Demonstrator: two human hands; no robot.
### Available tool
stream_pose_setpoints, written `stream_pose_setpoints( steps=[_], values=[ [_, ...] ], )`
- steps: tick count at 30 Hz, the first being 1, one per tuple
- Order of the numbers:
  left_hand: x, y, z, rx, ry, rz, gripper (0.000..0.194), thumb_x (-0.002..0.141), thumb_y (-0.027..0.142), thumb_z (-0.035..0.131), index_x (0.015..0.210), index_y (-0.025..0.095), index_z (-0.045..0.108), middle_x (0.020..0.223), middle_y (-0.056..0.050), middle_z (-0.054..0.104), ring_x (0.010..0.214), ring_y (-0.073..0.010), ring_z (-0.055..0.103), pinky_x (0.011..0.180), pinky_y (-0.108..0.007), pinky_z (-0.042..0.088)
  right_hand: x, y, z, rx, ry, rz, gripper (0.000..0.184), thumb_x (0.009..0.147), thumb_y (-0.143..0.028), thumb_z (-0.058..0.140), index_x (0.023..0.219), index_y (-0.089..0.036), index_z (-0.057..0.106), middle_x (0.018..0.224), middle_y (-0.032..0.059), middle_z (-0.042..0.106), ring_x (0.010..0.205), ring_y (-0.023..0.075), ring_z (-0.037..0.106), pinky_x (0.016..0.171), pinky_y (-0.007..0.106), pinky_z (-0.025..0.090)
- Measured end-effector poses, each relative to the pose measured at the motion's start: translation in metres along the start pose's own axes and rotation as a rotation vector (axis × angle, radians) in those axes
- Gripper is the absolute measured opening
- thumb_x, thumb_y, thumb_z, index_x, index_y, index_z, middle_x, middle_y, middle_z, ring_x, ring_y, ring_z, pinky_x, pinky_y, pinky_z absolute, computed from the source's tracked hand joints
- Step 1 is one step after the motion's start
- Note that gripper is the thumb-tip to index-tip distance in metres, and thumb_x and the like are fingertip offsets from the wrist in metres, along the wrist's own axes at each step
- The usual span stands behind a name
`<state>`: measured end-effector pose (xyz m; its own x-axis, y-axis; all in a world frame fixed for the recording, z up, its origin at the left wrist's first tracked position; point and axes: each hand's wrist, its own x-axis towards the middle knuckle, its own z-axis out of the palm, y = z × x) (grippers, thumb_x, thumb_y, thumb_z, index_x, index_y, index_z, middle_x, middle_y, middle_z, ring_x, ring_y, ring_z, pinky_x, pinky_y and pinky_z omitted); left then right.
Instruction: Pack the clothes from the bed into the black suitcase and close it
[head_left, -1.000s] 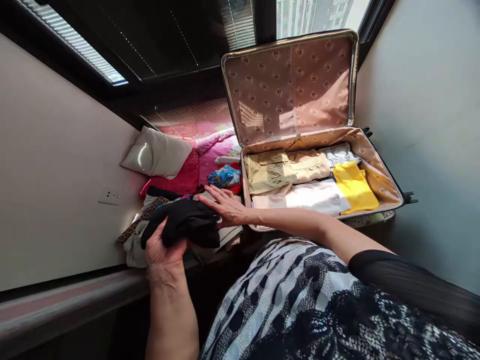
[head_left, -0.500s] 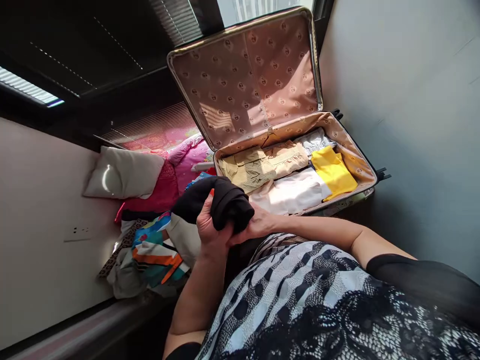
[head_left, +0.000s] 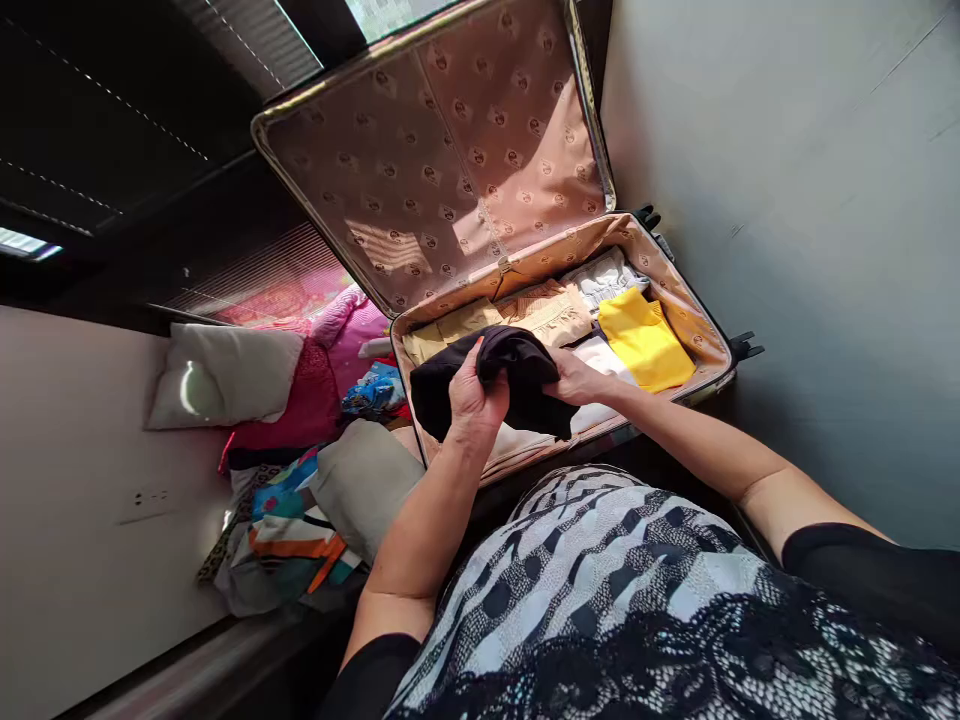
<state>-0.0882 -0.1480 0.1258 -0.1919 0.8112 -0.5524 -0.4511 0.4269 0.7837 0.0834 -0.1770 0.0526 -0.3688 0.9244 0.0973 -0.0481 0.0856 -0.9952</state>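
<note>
While clamping a black garment (head_left: 529,378) from 2 sides, holding it bunched and folded between the left hand (head_left: 478,402) and the right hand (head_left: 576,376). On the left, pressing down with the thumb, red nail showing, other fingers mostly hidden under the cloth; on the right, grasping the edge at 3 o'clock, fingertips lost to sight behind the folds. Holding it all over the near-left part of an open suitcase (head_left: 679,290); cannot tell whether touching the clothes below. Reading clockwise around the black garment: at 11 o'clock, a khaki garment (head_left: 454,325); at 1, a peach garment (head_left: 546,308); at 2, a pale grey garment (head_left: 604,278); at 3, a yellow garment (head_left: 645,340), with white cloth (head_left: 602,358) just beside, partly covered. Farther out, at 12 o'clock, the raised lid (head_left: 510,150), lined in patterned pink. Outside the suitcase, at 8 o'clock, grey cloth (head_left: 367,485) and, beyond, a jumbled pile of clothes (head_left: 289,545); at 9, blue patterned cloth (head_left: 375,388), then red cloth (head_left: 307,395) and a pale pillow (head_left: 232,370) near the wall (head_left: 67,450).
</note>
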Motion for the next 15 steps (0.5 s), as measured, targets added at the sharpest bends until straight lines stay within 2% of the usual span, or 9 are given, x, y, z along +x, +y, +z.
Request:
stream_pose_setpoints(
  steps=[2,4,7,9,10,12,13,15],
  values=[
    [0.024,-0.02,0.025,-0.176,0.007,-0.117,0.008,0.097,0.014,0.076,0.105,0.012,0.078,0.091,-0.005,0.079,0.087,-0.0153,0.081,0.084,-0.022,0.069,-0.005,0.013,-0.03,0.073,0.013,0.146,0.035,0.06,-0.021,0.066,0.096,-0.019,0.064,0.091,-0.001,0.067,0.092,0.0182,0.062,0.084,0.028,0.056],
    [0.046,-0.043,0.053,-0.234,0.027,-0.221,0.006,0.097,0.009,0.074,0.101,0.014,0.074,0.086,-0.002,0.076,0.077,-0.0115,0.077,0.075,-0.018,0.066,-0.014,0.027,-0.061,0.174,0.071,0.342,0.035,0.056,-0.02,0.069,0.091,-0.019,0.063,0.084,-0.0021,0.066,0.084,0.0174,0.063,0.075,0.027,0.055],
    [0.071,-0.083,0.086,-0.184,-0.033,-0.358,0.009,0.103,0.02,0.075,0.105,0.017,0.067,0.097,-0.007,0.078,0.084,-0.0146,0.078,0.076,-0.023,0.067,-0.035,0.047,-0.113,0.259,0.187,0.658,0.035,0.051,-0.012,0.071,0.084,-0.018,0.061,0.077,-0.0002,0.068,0.073,0.0177,0.064,0.069,0.029,0.057],
    [0.082,-0.113,0.093,-0.013,-0.134,-0.408,0.017,0.104,0.03,0.077,0.107,0.018,0.065,0.106,-0.013,0.078,0.093,-0.0198,0.08,0.083,-0.032,0.069,-0.05,0.058,-0.149,0.206,0.272,0.844,0.033,0.053,-0.007,0.072,0.082,-0.018,0.061,0.075,0.0023,0.069,0.069,0.0174,0.065,0.072,0.032,0.059],
    [0.085,-0.128,0.091,0.126,-0.183,-0.393,0.017,0.104,0.031,0.076,0.107,0.018,0.064,0.109,-0.014,0.078,0.097,-0.0219,0.08,0.088,-0.036,0.069,-0.057,0.062,-0.167,0.162,0.315,0.911,0.03,0.055,-0.006,0.072,0.081,-0.018,0.061,0.073,0.0034,0.069,0.067,0.0169,0.064,0.074,0.033,0.06],
    [0.087,-0.157,0.077,0.484,-0.267,-0.242,0.013,0.102,0.026,0.075,0.109,0.018,0.067,0.114,-0.015,0.077,0.107,-0.0248,0.079,0.101,-0.043,0.067,-0.068,0.071,-0.2,0.088,0.396,0.99,0.023,0.061,-0.006,0.073,0.079,-0.017,0.062,0.07,0.0048,0.066,0.063,0.0172,0.064,0.076,0.038,0.06],
    [0.087,-0.17,0.067,0.683,-0.311,-0.114,0.015,0.1,0.024,0.076,0.112,0.019,0.069,0.119,-0.015,0.076,0.115,-0.0267,0.078,0.109,-0.046,0.063,-0.073,0.075,-0.214,0.054,0.427,1.01,0.021,0.063,-0.007,0.073,0.077,-0.018,0.062,0.069,0.0058,0.066,0.063,0.0191,0.065,0.076,0.04,0.061],
    [0.085,-0.193,0.046,1.065,-0.421,0.169,0.034,0.094,0.024,0.083,0.127,0.02,0.073,0.139,-0.017,0.072,0.136,-0.0325,0.069,0.123,-0.052,0.054,-0.079,0.084,-0.235,-0.038,0.446,1.05,0.021,0.063,-0.007,0.075,0.077,-0.018,0.065,0.071,0.0094,0.067,0.069,0.0258,0.069,0.079,0.047,0.063]
  ],
)
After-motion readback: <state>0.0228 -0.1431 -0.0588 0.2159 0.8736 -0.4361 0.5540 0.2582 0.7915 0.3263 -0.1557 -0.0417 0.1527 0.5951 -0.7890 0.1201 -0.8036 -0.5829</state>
